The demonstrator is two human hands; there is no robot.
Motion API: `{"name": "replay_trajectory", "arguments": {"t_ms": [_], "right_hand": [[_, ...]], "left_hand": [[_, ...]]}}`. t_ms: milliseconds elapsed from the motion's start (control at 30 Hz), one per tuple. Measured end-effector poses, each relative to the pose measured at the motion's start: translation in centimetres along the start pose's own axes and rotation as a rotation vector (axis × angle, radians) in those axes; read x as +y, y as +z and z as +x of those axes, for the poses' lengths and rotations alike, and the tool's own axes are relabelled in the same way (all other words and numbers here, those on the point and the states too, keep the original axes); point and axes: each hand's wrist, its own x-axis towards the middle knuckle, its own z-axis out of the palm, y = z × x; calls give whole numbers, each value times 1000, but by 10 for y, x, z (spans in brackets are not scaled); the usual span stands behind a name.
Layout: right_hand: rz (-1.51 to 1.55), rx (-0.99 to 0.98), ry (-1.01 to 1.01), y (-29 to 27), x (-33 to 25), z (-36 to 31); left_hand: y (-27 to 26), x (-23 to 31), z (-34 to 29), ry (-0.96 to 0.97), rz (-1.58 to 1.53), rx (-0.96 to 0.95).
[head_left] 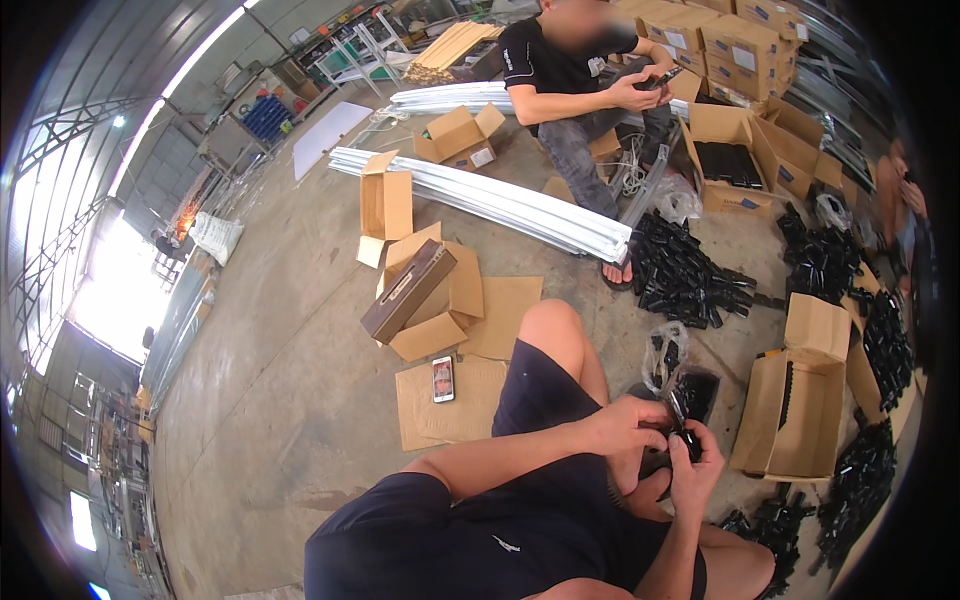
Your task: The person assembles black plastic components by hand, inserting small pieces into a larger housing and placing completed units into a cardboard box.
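Both hands meet over my lap at a small glossy black part (684,436), whose exact kind I cannot make out. My left hand (628,428) has its fingers curled in at the part's upper end. From the other side, my right hand (697,464) pinches its lower end between thumb and fingers. Just beyond the hands sits a black container (700,388), partly hidden by them, beside a clear plastic bag (662,352). A heap of similar black parts (685,270) lies on the floor farther ahead.
An open cardboard box (795,415) stands at my right, among more black heaps (860,480). Ahead, a co-worker (570,85) sits handling a dark piece near long white metal profiles (480,195). A phone (443,380) lies on flat cardboard (415,420) to the left.
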Motion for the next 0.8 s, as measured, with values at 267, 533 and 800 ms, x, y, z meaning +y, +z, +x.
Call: {"name": "replay_trajectory", "arguments": {"t_ms": [267,533,800], "right_hand": [[92,82,19,4,1,-2],[50,96,-19,4,1,-1],[41,45,65,1,3,2]], "left_hand": [[11,-24,-1,-27,-93,71],[9,-15,-2,-2,57,117],[13,-20,-2,-9,-42,152]]}}
